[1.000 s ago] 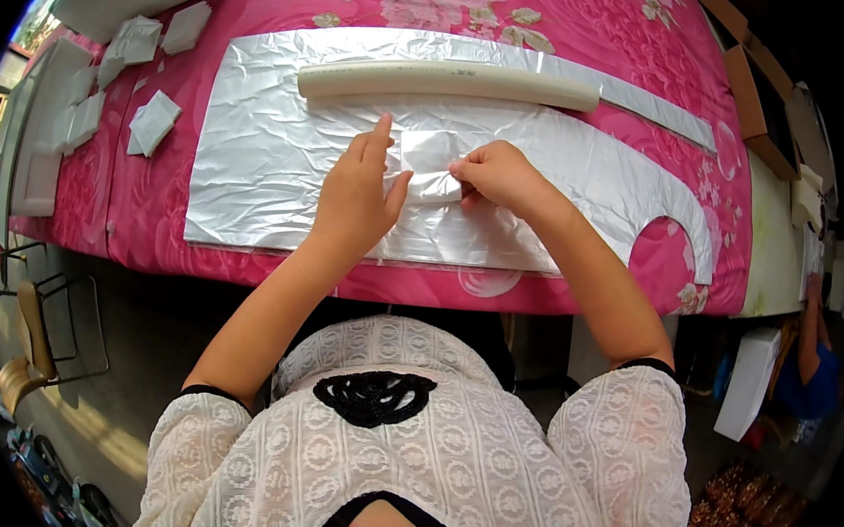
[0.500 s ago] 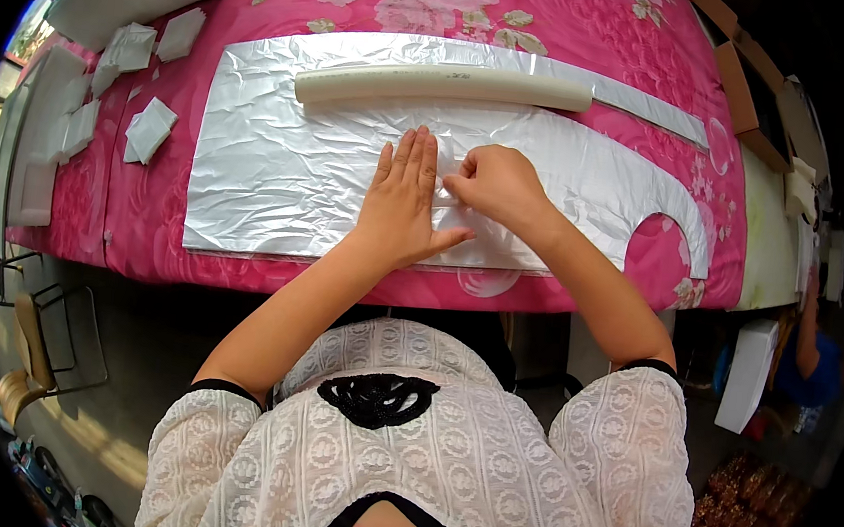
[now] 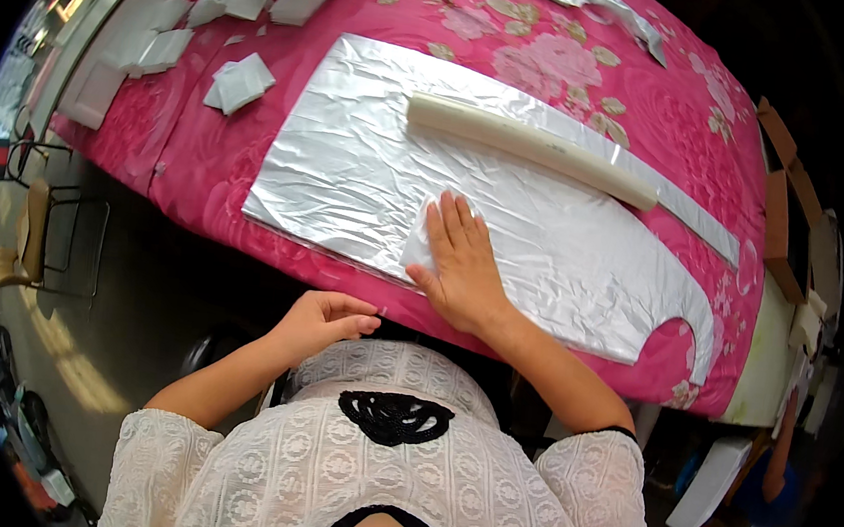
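My right hand lies flat, fingers stretched out, on a silver foil-like sheet with a rounded cut-out at its right end. Beneath and beside this palm is a small pale square piece, partly hidden by the hand. My left hand is off the sheet, just in front of the table edge. Its fingers are curled, with thumb and forefinger tips close together; whatever is between them, if anything, is too small to make out. Across the sheet's far side rests a cream-coloured tube.
A pink flowered cloth covers the table. Stacks of small white squares lie at the left. More silver material lies at the far edge. Cardboard boxes stand at the right, a chair at the left. Another person's arm shows at far right.
My left hand has lifted off the sheet and drawn back to the table edge. My right hand went from a pinch to lying flat. The view has turned and shifted.
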`<state>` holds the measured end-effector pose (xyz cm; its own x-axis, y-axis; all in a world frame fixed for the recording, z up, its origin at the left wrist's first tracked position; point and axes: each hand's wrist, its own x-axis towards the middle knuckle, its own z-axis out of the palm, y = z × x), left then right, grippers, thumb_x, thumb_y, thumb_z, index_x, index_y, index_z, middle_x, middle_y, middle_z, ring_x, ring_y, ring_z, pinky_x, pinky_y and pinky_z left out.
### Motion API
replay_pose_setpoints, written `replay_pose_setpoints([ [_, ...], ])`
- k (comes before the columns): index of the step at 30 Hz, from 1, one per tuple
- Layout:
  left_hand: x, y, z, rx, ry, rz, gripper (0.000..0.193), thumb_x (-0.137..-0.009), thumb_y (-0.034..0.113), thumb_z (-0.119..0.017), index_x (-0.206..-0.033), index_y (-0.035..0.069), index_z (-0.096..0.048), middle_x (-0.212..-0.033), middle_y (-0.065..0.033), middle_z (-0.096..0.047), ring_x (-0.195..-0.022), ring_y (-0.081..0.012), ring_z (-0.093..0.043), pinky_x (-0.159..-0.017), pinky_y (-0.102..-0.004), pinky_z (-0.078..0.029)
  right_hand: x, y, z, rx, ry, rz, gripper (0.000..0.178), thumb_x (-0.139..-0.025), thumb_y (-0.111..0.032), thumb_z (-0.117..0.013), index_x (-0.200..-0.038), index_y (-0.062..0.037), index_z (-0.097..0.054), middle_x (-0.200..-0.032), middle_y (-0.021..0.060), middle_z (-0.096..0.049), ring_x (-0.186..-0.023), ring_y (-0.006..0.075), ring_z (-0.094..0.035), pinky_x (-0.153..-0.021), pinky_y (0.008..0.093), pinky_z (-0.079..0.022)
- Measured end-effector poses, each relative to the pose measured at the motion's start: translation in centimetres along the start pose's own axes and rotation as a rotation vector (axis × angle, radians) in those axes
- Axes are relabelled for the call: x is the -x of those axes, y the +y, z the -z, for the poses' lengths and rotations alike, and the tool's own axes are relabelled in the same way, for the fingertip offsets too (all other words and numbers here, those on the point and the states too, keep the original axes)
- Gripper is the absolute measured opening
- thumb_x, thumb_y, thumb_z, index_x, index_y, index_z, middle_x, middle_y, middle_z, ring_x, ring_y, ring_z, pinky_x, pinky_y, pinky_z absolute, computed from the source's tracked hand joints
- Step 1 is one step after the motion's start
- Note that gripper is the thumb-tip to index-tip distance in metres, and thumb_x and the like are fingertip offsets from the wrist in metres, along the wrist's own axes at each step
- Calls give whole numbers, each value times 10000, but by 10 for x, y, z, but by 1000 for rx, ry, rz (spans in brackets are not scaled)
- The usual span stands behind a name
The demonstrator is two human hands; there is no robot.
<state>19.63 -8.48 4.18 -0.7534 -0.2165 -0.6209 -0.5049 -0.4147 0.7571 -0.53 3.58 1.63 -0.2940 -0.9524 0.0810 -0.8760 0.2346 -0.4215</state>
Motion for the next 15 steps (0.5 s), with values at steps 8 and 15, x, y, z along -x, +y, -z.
replay_pose_setpoints([
  [8, 18, -4, 33, -458, 276, -162, 229, -786, 250, -669, -844, 29, -658, -748, -129, -649, -671, -234, -642, -631, -314, -505, -17, -104, -27, -252, -158, 201, 598, -876, -403, -516, -1365, -89, -376, -1484, 208, -153, -1388, 378, -67, -1072, 567, -28],
  [15, -12, 62, 120, -246, 239, -496, 292, -805, 20, -645, -1082, -12, -560, -912, -38, -636, -833, -92, -595, -741, -252, -475, -43, -66, 4, -279, 0, 180, 182, -745, -173, -683, -882, -66, -628, -1251, 142, -501, -1266, 369, -338, -1044, 558, -174],
])
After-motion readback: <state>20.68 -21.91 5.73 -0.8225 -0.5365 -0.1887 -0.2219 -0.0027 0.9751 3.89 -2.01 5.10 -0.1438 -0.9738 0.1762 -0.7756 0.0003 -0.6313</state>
